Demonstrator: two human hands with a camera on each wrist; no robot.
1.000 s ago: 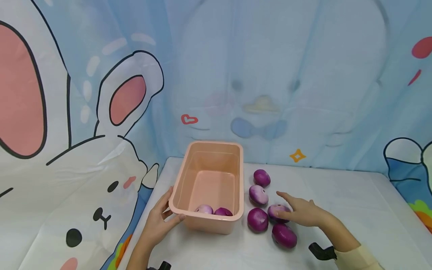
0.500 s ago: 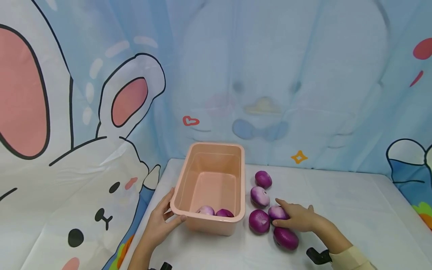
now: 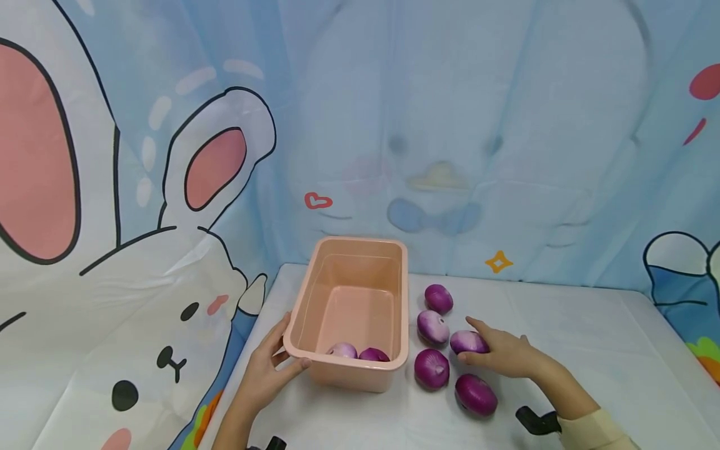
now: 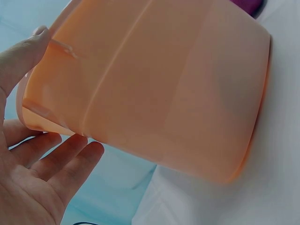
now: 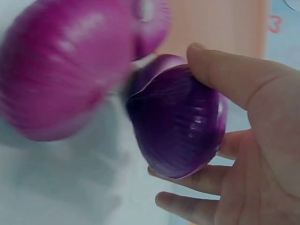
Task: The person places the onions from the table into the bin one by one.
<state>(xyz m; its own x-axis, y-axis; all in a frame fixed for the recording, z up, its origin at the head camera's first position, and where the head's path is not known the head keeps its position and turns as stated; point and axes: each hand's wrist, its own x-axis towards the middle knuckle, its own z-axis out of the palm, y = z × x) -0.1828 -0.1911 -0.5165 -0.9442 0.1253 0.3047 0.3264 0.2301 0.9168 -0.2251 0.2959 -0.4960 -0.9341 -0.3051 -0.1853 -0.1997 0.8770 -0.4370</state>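
Note:
My left hand grips the near left corner of a peach plastic bin, thumb on the front wall and fingers along the side. Inside the bin, at its near end, lie a pale red onion and a darker one, both partly hidden by the front wall. To the right of the bin, my right hand holds a purple-and-white red onion between thumb and fingers. In the right wrist view the held onion shows its dark, shiny skin, with the thumb on one side and fingers on the other.
More red onions lie on the white table between bin and right hand: a far one, a pale one, a round one and a near one. A cartoon-printed curtain closes off the back.
My right hand came down around the onion and then shifted it slightly away and right, apart from the near onion. The left hand keeps its grip on the bin.

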